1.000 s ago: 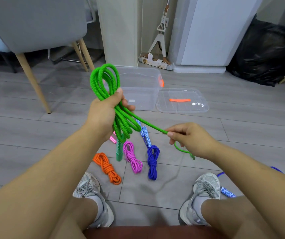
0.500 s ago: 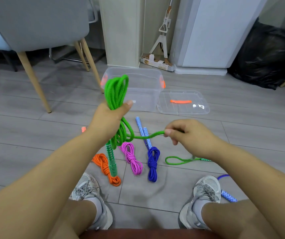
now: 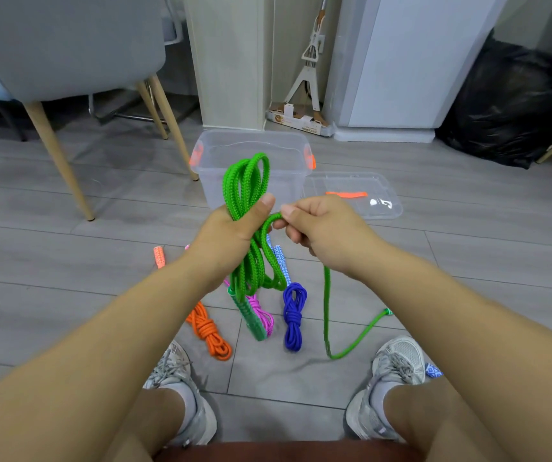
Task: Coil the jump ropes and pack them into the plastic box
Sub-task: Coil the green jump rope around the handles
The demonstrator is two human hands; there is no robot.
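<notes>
Above grey floorboards, left hand [image 3: 231, 235] clenches the green jump rope [image 3: 246, 195] coil upright; right hand [image 3: 321, 228] pinches its strand.

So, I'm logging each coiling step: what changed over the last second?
The right hand, pinching the green rope, came up to the left hand, bringing another loop to those held there; the trailing tail got shorter. The left hand kept its grip. The orange coil, pink coil, blue coil, box and lid stayed put.
</notes>
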